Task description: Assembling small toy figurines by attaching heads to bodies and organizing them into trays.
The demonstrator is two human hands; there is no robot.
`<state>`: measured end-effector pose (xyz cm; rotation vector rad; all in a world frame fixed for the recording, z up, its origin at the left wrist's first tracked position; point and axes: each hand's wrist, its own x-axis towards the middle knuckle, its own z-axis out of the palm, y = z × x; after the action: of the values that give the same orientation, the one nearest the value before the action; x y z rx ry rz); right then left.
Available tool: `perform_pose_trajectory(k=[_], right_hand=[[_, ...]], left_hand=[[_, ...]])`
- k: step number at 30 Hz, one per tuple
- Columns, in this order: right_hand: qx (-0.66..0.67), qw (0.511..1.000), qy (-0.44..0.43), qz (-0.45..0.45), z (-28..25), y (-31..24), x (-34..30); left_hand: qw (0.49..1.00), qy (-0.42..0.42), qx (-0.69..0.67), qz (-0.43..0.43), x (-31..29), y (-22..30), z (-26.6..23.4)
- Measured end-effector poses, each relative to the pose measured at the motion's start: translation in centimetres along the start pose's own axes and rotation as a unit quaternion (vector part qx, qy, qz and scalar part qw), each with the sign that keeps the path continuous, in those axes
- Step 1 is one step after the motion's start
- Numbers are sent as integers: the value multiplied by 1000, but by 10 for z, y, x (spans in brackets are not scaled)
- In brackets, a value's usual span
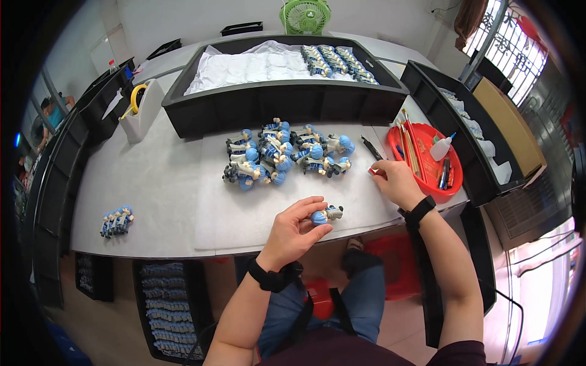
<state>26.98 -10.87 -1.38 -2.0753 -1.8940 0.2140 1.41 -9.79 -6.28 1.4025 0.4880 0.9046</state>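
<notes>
My left hand [294, 233] is closed around the head end of a small blue-haired figurine [333, 213], which lies sideways over the near edge of the white sheet. The fingertips of my right hand [398, 184] are pinched together on a small red-and-white piece [373, 171], too small to name. Just beyond those fingers a black pen [371, 147] lies on the table. A pile of similar figurines [274, 152] with blue hair and blue clothes spreads across the middle of the sheet. Farther left, several more figurines [116, 222] lie side by side in a short row.
A black tray [287, 105] with white lining and rows of figurines stands behind the pile. At right is a red basin [434, 190] with brushes, pens and a white bottle [441, 148]. A tape dispenser [141, 116] sits at left; a crate [206, 287] stands below the table.
</notes>
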Motion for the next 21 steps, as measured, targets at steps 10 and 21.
perform_pose_trajectory(k=[10,21], right_hand=[[690,697,-71,184,-1,-26,-58],[657,738,29,151,37,-49,-99]], left_hand=[[996,-32,-39,-72,-2,1,-4],[999,-32,-4,-38,0,0,-1]])
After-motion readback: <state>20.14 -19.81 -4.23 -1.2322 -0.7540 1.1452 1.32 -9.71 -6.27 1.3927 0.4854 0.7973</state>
